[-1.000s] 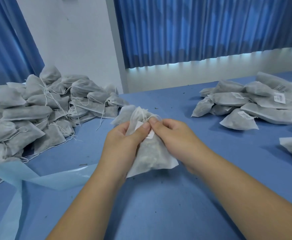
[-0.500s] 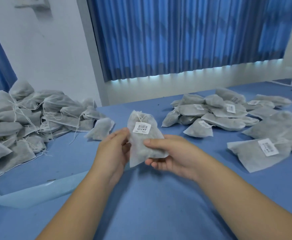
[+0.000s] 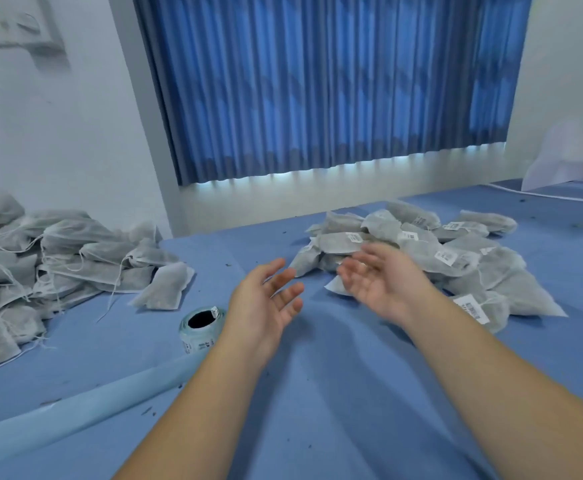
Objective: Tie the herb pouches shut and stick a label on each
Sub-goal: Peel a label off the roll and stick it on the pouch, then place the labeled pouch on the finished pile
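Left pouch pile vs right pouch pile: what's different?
Labels: pouches in the right pile carry white barcode labels; none show on the left pile.
Strings: the left pile has loose white strings trailing onto the blue table cover; the right pile shows few.
Extent: the left pile runs off the frame edge; the right pile is wholly in view.
Shared: grey-white filled pouches heaped on the same cover.

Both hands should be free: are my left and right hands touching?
Apart. Head view shows blue table between the left hand and the right hand.
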`<act>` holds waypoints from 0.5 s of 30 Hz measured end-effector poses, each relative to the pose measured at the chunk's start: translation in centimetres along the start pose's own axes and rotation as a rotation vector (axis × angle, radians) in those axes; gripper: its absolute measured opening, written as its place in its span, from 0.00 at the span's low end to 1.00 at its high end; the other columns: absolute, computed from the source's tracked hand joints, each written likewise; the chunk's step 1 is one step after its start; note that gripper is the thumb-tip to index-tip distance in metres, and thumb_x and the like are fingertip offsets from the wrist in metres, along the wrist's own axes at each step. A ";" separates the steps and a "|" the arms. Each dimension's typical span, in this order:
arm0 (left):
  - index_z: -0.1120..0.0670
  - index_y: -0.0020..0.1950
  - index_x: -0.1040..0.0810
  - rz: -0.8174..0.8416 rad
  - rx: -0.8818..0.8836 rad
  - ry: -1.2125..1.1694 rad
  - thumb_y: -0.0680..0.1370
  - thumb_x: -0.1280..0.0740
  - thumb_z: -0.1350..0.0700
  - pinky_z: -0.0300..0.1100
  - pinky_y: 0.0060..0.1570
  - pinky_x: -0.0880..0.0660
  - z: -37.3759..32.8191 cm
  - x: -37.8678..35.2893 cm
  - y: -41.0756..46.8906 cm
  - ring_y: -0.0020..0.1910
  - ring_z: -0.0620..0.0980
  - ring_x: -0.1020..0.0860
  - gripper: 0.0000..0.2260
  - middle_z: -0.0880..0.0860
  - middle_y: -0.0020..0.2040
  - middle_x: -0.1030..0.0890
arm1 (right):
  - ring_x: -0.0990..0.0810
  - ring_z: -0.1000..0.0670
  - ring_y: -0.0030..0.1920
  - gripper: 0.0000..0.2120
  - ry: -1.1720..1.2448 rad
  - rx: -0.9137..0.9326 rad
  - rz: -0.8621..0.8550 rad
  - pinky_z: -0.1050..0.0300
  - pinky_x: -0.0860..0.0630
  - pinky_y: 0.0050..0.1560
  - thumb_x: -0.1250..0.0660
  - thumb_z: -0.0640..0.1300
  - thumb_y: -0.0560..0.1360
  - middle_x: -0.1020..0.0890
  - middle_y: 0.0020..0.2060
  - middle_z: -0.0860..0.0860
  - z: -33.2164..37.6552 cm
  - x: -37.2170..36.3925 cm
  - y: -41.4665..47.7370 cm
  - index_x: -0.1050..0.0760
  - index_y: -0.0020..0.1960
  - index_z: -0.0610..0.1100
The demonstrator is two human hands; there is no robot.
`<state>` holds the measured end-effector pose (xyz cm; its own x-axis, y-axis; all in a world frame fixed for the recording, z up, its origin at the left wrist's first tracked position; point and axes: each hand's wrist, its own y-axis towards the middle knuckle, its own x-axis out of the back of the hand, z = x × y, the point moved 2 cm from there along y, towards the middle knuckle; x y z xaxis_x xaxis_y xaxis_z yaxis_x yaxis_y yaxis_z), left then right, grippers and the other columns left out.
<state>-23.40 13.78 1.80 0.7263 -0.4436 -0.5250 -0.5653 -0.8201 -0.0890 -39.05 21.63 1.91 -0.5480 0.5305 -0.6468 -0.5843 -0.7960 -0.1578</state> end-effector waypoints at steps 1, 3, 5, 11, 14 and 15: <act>0.56 0.49 0.21 -0.004 0.002 0.012 0.78 0.36 0.58 0.40 0.30 0.26 -0.1 0.6 0.0 0.31 0.49 0.22 0.05 0.50 0.34 0.20 | 0.20 0.46 0.31 0.08 -0.085 -0.038 -0.001 0.60 0.21 0.30 0.36 0.42 0.78 0.22 0.35 0.44 -0.7 0.0 0.1 0.28 0.43 0.40; 0.56 0.48 0.21 -0.029 -0.006 0.026 0.78 0.36 0.58 0.40 0.30 0.28 -0.7 2.0 -0.2 0.29 0.48 0.24 0.05 0.49 0.31 0.21 | 0.21 0.49 0.27 0.07 -0.210 -0.081 0.021 0.61 0.23 0.28 0.37 0.42 0.78 0.23 0.31 0.47 -2.2 -0.6 0.2 0.26 0.43 0.41; 0.55 0.47 0.21 -0.066 -0.026 0.030 0.78 0.37 0.58 0.39 0.30 0.29 -1.6 3.9 -0.3 0.28 0.47 0.26 0.05 0.49 0.30 0.22 | 0.23 0.50 0.26 0.07 -0.280 -0.092 0.053 0.62 0.25 0.27 0.37 0.42 0.78 0.24 0.30 0.48 -3.9 -1.9 0.2 0.25 0.43 0.41; 0.55 0.46 0.22 -0.151 -0.093 0.053 0.78 0.37 0.59 0.37 0.26 0.29 -5.4 9.7 -1.1 0.25 0.46 0.27 0.05 0.48 0.29 0.23 | 0.26 0.52 0.24 0.04 -0.394 -0.030 0.195 0.62 0.29 0.25 0.36 0.38 0.76 0.25 0.28 0.48 -9.1 -9.5 -0.4 0.24 0.43 0.39; 0.55 0.46 0.22 -0.208 -0.131 0.082 0.78 0.36 0.59 0.37 0.27 0.30 -7.7 13.0 -1.9 0.25 0.46 0.27 0.04 0.48 0.29 0.23 | 0.26 0.51 0.24 0.03 -0.456 0.023 0.331 0.61 0.29 0.26 0.34 0.38 0.76 0.24 0.27 0.49 -12.1 -14.0 -1.5 0.23 0.44 0.39; 0.56 0.46 0.22 -0.227 -0.145 0.094 0.78 0.36 0.59 0.37 0.27 0.30 -8.5 14.1 -2.2 0.25 0.46 0.27 0.04 0.48 0.29 0.23 | 0.25 0.51 0.25 0.04 -0.523 0.055 0.382 0.61 0.28 0.26 0.34 0.38 0.75 0.23 0.27 0.50 -13.1 -15.5 -2.0 0.22 0.42 0.40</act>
<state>-8.61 6.26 1.79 0.8650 -0.2689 -0.4237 -0.3272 -0.9424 -0.0698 -21.55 11.21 2.44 -0.9343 0.2959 -0.1989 -0.3128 -0.9480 0.0590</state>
